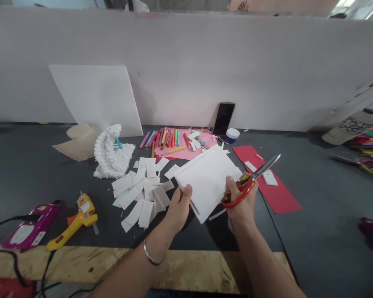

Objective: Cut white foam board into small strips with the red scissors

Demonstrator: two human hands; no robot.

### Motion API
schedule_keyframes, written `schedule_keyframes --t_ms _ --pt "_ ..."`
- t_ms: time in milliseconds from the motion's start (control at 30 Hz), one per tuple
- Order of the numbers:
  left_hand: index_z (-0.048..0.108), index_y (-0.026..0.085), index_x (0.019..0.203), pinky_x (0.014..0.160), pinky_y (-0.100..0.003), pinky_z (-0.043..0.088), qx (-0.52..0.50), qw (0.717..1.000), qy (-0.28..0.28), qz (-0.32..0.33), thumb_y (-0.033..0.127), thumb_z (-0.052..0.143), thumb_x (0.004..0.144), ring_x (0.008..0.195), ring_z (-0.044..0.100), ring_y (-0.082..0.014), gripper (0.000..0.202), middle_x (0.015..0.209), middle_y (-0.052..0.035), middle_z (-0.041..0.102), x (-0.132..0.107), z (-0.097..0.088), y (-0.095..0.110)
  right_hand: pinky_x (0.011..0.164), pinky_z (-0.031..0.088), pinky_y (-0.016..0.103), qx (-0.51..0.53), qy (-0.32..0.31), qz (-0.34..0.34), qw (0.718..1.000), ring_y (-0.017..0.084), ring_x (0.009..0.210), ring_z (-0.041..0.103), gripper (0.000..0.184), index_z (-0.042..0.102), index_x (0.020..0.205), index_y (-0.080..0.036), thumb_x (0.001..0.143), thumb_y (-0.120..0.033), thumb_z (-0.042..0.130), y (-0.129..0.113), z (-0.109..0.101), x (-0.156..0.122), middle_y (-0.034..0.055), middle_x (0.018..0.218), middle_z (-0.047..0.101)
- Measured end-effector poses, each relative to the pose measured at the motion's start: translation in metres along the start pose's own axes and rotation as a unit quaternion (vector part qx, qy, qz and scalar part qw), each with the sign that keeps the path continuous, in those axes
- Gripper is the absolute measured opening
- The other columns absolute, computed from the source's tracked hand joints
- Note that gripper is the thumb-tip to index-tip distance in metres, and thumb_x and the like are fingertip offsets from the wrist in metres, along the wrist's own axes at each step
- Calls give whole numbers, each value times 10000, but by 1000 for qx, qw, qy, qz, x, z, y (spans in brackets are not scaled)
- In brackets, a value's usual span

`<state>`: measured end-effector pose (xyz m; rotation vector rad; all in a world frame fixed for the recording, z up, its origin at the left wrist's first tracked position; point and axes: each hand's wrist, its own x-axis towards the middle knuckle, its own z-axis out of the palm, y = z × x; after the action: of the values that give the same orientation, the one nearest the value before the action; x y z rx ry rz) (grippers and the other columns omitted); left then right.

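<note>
My left hand (178, 207) is closed on the lower left edge of a thick white board (207, 180), thumb on top. The board is tilted above the table, and its edges look layered. In my right hand (243, 207) is a pair of scissors (262, 169) with red handles, the blades pointing away to the upper right. My right thumb lies against the board's right edge. Beside my left hand lies a loose pile of cut white card pieces (147, 190). A thin white strip (217, 214) is under the board.
At left are a yellow glue gun (76, 223), a purple power strip (34, 227) and a ruffled white piece (112, 155). Behind stand colored markers (166, 138), a phone (224, 118) and a small jar (231, 135). Red paper (279, 198) lies right; a glue bottle (348, 127) stands farther right.
</note>
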<state>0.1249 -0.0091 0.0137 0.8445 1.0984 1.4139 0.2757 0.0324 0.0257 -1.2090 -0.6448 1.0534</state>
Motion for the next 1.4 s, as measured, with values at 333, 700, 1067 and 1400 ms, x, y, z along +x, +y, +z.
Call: schedule_keyframes --t_ms 333,700,1067,1400 --pt "709 163 1020 1076 -413 474 -123 981 126 -76 521 767 768 1221 631 -315 441 1109 -151 764 6 6 19 382 451 166 66 -23 -6 998 41 408 497 604 385 1109 -330 722 -387 844 0 8 -6 -141 738 508" --pt "719 143 1082 1060 -424 496 -149 981 120 -42 359 889 654 1185 657 -308 509 1047 -133 784 12 5 24 396 471 182 15 -62 -61 996 49 414 525 550 365 1153 -322 807 -382 788 -1 8 -14 -108 791 566" --pt "671 190 1202 1012 -385 542 -144 978 147 -42 301 897 638 1085 710 -286 617 1047 -92 790 28 -29 41 314 392 165 22 -103 -89 991 49 325 458 373 428 1112 -302 885 -483 663 -18 8 -27 -116 679 533" --pt "672 186 1177 941 -373 586 -120 970 209 -22 236 835 710 1037 729 -279 497 978 -84 799 20 -58 68 547 491 278 -141 -319 -18 937 164 595 581 496 563 1261 -231 903 -575 576 -47 -51 1 -14 693 571"
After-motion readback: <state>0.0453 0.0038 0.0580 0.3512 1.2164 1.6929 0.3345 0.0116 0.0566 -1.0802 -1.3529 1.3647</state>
